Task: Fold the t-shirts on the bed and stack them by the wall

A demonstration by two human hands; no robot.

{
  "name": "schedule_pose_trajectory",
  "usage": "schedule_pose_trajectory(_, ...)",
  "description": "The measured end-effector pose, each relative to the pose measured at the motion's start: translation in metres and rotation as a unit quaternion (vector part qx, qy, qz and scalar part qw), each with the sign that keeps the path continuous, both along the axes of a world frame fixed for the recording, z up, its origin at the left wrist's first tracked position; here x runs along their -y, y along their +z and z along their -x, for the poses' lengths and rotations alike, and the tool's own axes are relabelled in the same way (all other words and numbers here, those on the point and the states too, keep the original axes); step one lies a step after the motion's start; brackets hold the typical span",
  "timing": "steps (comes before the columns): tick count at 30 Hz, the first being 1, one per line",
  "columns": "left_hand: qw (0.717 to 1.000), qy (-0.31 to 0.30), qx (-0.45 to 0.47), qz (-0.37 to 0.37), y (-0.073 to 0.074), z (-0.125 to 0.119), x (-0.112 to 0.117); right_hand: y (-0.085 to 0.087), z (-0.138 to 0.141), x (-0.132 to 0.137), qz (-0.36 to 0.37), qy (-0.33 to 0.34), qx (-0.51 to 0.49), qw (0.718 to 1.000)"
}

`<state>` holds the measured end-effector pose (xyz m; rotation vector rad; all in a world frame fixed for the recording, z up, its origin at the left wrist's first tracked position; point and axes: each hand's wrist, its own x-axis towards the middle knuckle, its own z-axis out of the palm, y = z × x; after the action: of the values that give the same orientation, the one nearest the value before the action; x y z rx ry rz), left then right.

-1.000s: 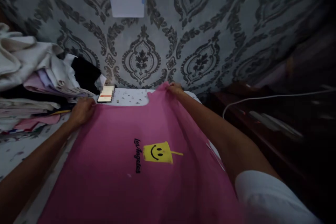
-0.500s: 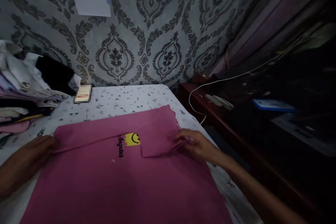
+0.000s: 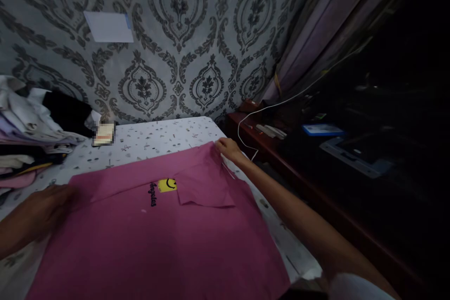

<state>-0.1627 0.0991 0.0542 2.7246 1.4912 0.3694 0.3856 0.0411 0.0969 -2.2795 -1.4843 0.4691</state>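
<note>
A pink T-shirt (image 3: 140, 243) lies spread on a white patterned sheet (image 3: 165, 133), its far part folded over toward me. Its front carries a yellow smiley print (image 3: 167, 185) and dark lettering; a sleeve flap lies folded beside the print. My right hand (image 3: 228, 148) is at the far right corner of the folded edge, fingers closed on the cloth. On the left edge of the shirt rests my left hand (image 3: 52, 206); its fingers are dim and blurred against the fabric, so their grip is unclear.
A stack of folded clothes (image 3: 31, 126) stands at the left, with a small blurred-out box-like item (image 3: 104, 133) next to it. Along the right runs a dark red wooden ledge (image 3: 242, 126) with a white cable (image 3: 277, 104) and a blue-edged item (image 3: 323, 130). Patterned wallpaper closes the back.
My right hand has moved from the sleeve flap up to the far right corner of the shirt. The flap now lies flatter. My left hand stays at the left edge.
</note>
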Motion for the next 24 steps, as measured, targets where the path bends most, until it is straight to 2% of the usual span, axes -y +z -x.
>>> schedule_pose_trajectory(2,1.000,0.003,-0.002,0.020,0.015,-0.023,0.002,-0.009,0.001,-0.028,0.016,-0.044,0.035,0.998)
schedule_pose_trajectory(4,1.000,0.003,0.001,0.031,0.025,-0.049,0.005,-0.020,0.002,-0.043,0.027,-0.058,0.044,0.997)
schedule_pose_trajectory(6,0.999,-0.003,0.004,0.045,0.027,-0.072,0.005,-0.031,0.001,-0.049,0.027,-0.066,0.058,0.996)
schedule_pose_trajectory(8,0.999,0.005,0.008,0.047,0.018,-0.083,0.003,-0.041,0.000,-0.047,0.015,-0.071,0.073,0.995)
schedule_pose_trajectory(10,0.999,0.017,0.014,0.035,0.003,-0.082,-0.001,-0.049,-0.001,-0.043,-0.001,-0.077,0.085,0.993)
schedule_pose_trajectory(13,0.999,0.020,0.024,0.016,-0.015,-0.065,-0.009,-0.054,-0.004,-0.040,-0.021,-0.091,0.094,0.991)
schedule_pose_trajectory(15,0.999,0.017,0.029,0.008,-0.018,-0.057,-0.013,-0.053,-0.007,-0.039,-0.030,-0.095,0.094,0.991)
schedule_pose_trajectory(17,0.999,0.023,0.022,0.000,-0.016,-0.057,-0.013,-0.050,-0.008,-0.038,-0.041,-0.092,0.093,0.991)
schedule_pose_trajectory(19,0.999,0.040,0.006,-0.003,-0.010,-0.070,-0.008,-0.048,-0.005,-0.037,-0.090,-0.058,0.109,0.988)
schedule_pose_trajectory(20,0.999,0.049,-0.002,-0.004,-0.007,-0.081,-0.003,-0.049,-0.001,-0.036,-0.128,-0.015,0.120,0.984)
schedule_pose_trajectory(22,0.999,0.054,0.002,0.004,-0.004,-0.110,0.008,-0.056,0.012,-0.035,-0.196,0.109,0.135,0.965)
schedule_pose_trajectory(24,0.999,0.025,0.015,0.013,-0.006,-0.138,0.016,-0.068,0.026,-0.035,-0.196,0.233,0.134,0.943)
